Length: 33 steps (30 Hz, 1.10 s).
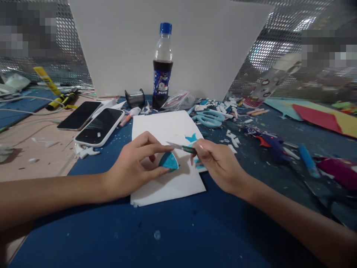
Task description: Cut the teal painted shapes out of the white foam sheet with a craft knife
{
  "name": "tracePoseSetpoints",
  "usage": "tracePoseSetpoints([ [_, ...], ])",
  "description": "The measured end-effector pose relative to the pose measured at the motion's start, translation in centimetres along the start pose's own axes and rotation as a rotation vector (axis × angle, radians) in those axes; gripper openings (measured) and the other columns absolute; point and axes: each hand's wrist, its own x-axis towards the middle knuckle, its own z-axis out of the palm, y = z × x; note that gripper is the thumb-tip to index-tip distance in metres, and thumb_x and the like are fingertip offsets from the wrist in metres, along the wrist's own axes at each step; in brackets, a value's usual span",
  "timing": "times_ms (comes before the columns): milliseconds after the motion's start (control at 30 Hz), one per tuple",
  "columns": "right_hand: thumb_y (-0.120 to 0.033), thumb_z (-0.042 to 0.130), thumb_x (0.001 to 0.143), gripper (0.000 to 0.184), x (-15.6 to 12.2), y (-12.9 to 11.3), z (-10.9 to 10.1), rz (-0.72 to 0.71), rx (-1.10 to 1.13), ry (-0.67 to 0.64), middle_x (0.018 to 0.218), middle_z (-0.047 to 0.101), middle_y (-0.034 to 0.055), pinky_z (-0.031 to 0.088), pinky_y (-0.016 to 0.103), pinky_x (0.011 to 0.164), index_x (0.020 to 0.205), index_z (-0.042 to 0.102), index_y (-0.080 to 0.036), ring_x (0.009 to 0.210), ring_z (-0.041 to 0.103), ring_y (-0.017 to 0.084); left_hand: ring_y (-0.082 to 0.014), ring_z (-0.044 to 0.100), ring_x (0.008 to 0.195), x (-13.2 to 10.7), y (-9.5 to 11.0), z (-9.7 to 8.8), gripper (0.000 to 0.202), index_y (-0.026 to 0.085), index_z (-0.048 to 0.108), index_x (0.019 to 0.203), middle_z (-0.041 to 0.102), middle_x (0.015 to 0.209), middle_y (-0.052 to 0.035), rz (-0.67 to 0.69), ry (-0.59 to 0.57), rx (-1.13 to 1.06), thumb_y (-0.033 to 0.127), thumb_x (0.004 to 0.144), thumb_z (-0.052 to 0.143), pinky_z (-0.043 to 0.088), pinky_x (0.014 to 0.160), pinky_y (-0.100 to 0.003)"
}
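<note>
My left hand [135, 163] pinches a small blue piece with a rounded edge and pale rim [169, 161] between thumb and fingers, above a white foam sheet [173, 190]. Wrapped around the dark green handle of a craft knife [176, 145] is my right hand [220, 162]. The blade points left and lies close to my left fingertips, just over the blue piece; whether it touches cannot be made out. A blue tail-shaped cutout [191, 138] lies on the sheet beside my right hand, which partly hides more blue-coloured material under it.
Behind the sheet stand a Pepsi bottle [162, 70] and a wire spool [135, 99]. Two phones [99, 128] lie at left. Blue-handled scissors [209, 118] rest among white scraps. At right are a glue gun [275, 147] and coloured sheets [316, 117].
</note>
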Motion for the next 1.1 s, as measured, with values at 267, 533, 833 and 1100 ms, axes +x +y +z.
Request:
tracePoseSetpoints([
  [267,-0.039,0.059,0.086,0.029,-0.2,-0.7,0.1,0.201,0.062,0.106,0.055,0.034,-0.007,0.027,0.021,0.044,0.071,0.043,-0.019,0.046,0.033,0.007,-0.0087,0.049,0.065,0.1,0.1,0.0,0.032,0.015,0.066,0.107,0.047,0.083,0.0,-0.037,0.019,0.123,0.014,0.076,0.071,0.049,0.061,-0.022],
  [533,-0.051,0.045,0.091,0.045,0.3,-0.6,0.0,0.331,0.33,0.196,0.047,0.042,-0.0037,0.031,0.023,0.041,0.059,0.042,-0.02,0.04,0.039,0.007,-0.0084,0.052,0.063,0.0,0.2,-0.1,0.038,0.015,0.06,0.11,0.053,0.089,-0.0014,-0.063,0.028,0.202,0.015,0.074,0.072,0.049,0.057,-0.021],
  [833,-0.052,0.051,0.089,0.036,0.9,-0.2,0.2,0.445,0.574,0.192,0.047,0.047,-0.0074,0.035,0.018,0.036,0.075,0.047,-0.019,0.036,0.04,0.005,-0.0103,0.054,0.068,-0.1,-0.2,-0.1,0.026,0.017,0.062,0.108,0.058,0.095,-0.0051,0.026,0.023,0.12,0.015,0.082,0.066,0.049,0.056,-0.022],
  [1100,-0.051,0.063,0.081,0.04,0.2,-1.7,0.6,0.534,0.715,-0.137,0.041,0.035,-0.0105,0.02,0.019,0.032,0.095,0.061,-0.013,0.033,0.028,0.004,-0.0154,0.062,0.076,0.1,0.3,-0.2,0.031,0.018,0.06,0.109,0.067,0.099,-0.0062,0.006,0.008,0.23,0.02,0.08,0.069,0.052,0.066,-0.026],
])
